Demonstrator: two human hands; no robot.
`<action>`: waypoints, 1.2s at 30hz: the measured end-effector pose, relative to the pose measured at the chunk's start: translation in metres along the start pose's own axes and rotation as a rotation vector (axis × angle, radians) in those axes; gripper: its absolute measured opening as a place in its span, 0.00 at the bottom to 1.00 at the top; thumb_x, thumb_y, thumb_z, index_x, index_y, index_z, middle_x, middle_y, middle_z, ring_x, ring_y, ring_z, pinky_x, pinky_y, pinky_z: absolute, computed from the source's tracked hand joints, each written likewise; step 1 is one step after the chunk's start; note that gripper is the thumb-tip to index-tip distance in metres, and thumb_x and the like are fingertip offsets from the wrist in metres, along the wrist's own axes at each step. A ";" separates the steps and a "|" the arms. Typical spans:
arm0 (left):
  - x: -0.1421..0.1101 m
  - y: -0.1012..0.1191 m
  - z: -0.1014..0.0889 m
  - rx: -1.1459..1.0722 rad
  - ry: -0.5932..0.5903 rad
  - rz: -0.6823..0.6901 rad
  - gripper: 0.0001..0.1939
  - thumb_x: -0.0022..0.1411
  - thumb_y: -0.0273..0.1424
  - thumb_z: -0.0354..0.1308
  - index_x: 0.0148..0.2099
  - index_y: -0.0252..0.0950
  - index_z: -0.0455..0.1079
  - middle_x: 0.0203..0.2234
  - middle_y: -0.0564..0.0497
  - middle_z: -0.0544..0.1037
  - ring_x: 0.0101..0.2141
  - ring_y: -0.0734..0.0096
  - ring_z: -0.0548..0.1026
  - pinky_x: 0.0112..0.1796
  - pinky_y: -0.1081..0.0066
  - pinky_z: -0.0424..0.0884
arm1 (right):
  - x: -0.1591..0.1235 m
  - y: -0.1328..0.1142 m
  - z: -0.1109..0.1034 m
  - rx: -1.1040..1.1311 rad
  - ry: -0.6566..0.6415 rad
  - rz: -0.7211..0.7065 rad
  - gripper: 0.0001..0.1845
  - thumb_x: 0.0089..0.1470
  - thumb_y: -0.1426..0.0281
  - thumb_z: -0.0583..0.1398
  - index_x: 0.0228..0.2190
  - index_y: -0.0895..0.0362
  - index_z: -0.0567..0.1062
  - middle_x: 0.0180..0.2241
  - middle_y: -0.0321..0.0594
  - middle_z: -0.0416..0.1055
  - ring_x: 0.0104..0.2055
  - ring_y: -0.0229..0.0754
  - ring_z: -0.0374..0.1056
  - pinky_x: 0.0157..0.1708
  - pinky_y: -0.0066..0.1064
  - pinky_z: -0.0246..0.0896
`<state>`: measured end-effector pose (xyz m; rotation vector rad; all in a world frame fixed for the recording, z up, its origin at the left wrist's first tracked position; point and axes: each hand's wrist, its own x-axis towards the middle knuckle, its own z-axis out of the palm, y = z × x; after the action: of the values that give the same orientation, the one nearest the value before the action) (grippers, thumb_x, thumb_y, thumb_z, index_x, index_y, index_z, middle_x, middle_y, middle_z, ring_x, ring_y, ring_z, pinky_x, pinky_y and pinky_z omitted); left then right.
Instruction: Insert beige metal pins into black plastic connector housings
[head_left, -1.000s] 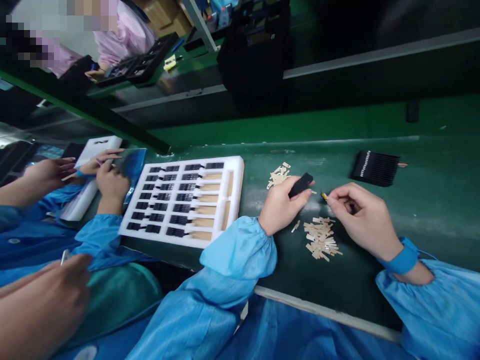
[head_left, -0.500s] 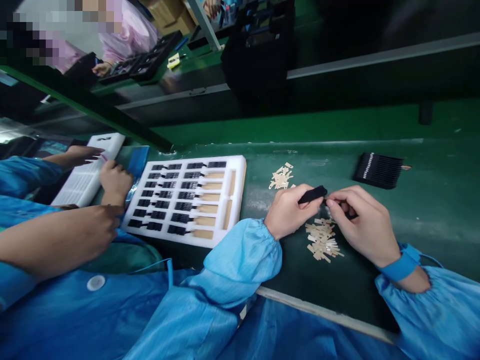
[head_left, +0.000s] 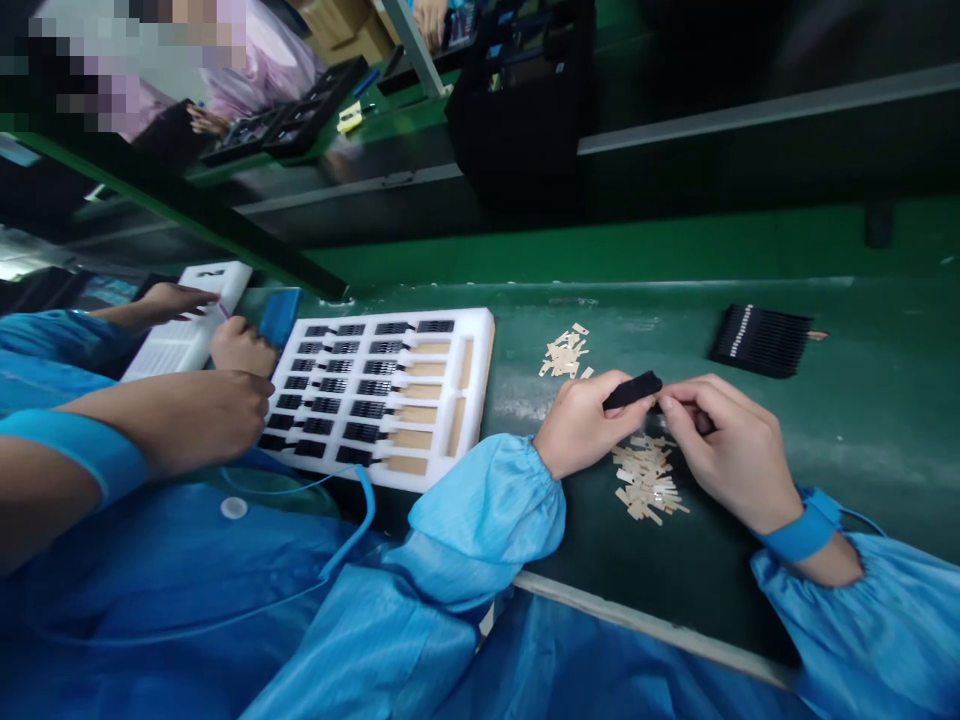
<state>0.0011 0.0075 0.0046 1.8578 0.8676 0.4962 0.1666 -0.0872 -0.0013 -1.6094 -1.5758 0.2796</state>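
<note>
My left hand grips a slim black rectangular piece whose far end sticks out past the fingers. Against the right end of that piece, my right hand has its thumb and forefinger pinched together. What lies between those fingertips is too small to make out. Just below both hands is a loose pile of small beige strips on the green table. A smaller heap of similar strips lies beyond my left hand. Past my right hand stands a row of black pieces packed side by side.
A white foam tray with rows of black pieces sits left of my hands. A co-worker's forearm overlaps its lower left corner. Farther left, a co-worker's hands are near another white foam block. A green post slants behind.
The co-worker's forearm at left has moved right, over the foam tray's corner, and a blue cord has swung into view. My hands have hardly moved and keep the black piece.
</note>
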 end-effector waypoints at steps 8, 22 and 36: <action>0.005 0.004 -0.008 -0.112 0.178 -0.062 0.13 0.65 0.40 0.61 0.38 0.34 0.74 0.23 0.56 0.69 0.25 0.77 0.65 0.28 0.75 0.61 | 0.003 0.010 0.000 -0.051 0.167 0.165 0.05 0.65 0.70 0.60 0.35 0.55 0.75 0.31 0.37 0.72 0.26 0.38 0.64 0.29 0.31 0.60; 0.004 -0.004 -0.004 0.031 0.398 0.079 0.11 0.66 0.39 0.63 0.40 0.36 0.75 0.22 0.57 0.70 0.24 0.78 0.67 0.31 0.76 0.65 | 0.001 0.008 0.005 -0.041 -0.013 0.001 0.05 0.65 0.72 0.59 0.39 0.55 0.77 0.38 0.41 0.74 0.36 0.42 0.71 0.37 0.34 0.65; -0.004 -0.013 -0.004 0.535 0.287 0.634 0.10 0.69 0.39 0.61 0.46 0.39 0.73 0.28 0.54 0.77 0.28 0.74 0.74 0.35 0.72 0.67 | 0.020 -0.004 -0.022 0.593 -0.255 0.642 0.25 0.49 0.47 0.69 0.25 0.57 0.78 0.24 0.37 0.73 0.24 0.36 0.62 0.25 0.28 0.57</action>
<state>-0.0093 0.0102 -0.0051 2.6138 0.6088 1.0150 0.1824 -0.0789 0.0232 -1.5762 -0.9537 1.2121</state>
